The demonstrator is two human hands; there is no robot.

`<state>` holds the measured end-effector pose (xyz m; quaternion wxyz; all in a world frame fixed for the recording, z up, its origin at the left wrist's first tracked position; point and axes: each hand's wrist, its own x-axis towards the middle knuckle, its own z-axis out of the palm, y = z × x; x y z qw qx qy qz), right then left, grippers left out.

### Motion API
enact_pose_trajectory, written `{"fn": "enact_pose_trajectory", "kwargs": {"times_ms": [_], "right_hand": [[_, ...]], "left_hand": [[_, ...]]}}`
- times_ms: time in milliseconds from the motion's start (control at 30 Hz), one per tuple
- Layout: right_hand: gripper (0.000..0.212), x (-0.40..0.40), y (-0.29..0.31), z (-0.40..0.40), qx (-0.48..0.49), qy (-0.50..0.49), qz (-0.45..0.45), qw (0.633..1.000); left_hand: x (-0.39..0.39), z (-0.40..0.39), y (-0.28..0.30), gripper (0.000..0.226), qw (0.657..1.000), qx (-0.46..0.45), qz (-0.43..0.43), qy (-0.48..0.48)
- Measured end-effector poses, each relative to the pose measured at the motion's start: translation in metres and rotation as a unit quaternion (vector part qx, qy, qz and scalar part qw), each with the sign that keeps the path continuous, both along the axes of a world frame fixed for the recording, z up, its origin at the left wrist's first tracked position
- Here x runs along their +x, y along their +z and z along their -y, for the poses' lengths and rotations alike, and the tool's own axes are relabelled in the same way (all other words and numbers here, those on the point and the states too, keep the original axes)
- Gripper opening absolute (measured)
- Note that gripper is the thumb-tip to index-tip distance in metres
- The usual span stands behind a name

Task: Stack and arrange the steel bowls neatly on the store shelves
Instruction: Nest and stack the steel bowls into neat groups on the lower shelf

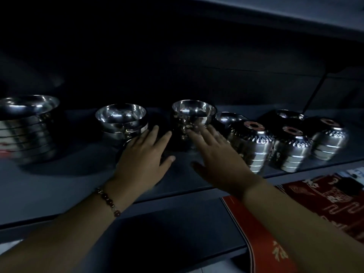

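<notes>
1. Dim grey shelf (59, 186) carries steel bowl stacks in a row.
2. My left hand (141, 156), fingers straight, reaches toward the bowl stack (122, 123) at 11 o'clock.
3. My right hand (216, 154), fingers spread, holds nothing, its fingertips at the middle bowl stack (193, 119), 12 o'clock.
4. Upturned bowl stacks (250, 144) stand at 2 o'clock.

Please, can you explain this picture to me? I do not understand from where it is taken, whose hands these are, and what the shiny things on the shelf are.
The camera sits on a person's head and looks down at their own two hands. Both reach over a dark store shelf. The left hand, with a bead bracelet, and the right hand are open and hold nothing. Between them stands a stack of steel bowls. Another bowl stack is beside it, and upside-down patterned bowl stacks stand to the right.
</notes>
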<state>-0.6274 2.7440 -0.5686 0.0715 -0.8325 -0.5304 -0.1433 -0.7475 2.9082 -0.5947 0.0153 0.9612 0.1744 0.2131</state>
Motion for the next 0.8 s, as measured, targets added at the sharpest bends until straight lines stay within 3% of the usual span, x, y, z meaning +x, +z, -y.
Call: {"fn": "enact_pose_trajectory", "kwargs": {"times_ms": [233, 333, 600, 800], "right_hand": [[0.081, -0.052, -0.032, -0.013, -0.046, 0.046, -0.026, 0.998], [0.088, -0.062, -0.040, -0.021, -0.032, 0.054, -0.066, 0.996], [0.091, -0.065, -0.050, -0.042, -0.005, 0.051, -0.174, 0.983], [0.093, -0.051, -0.055, -0.047, 0.020, 0.046, -0.218, 0.975]], "left_hand": [[-0.056, -0.011, -0.026, 0.068, 0.999, 0.050, -0.021, 0.001], [-0.070, -0.019, -0.037, 0.079, 0.998, 0.053, -0.033, 0.018], [-0.079, -0.031, -0.047, 0.093, 0.999, 0.010, -0.023, 0.026], [-0.079, -0.034, -0.043, 0.106, 0.995, -0.097, -0.019, 0.026]]}}
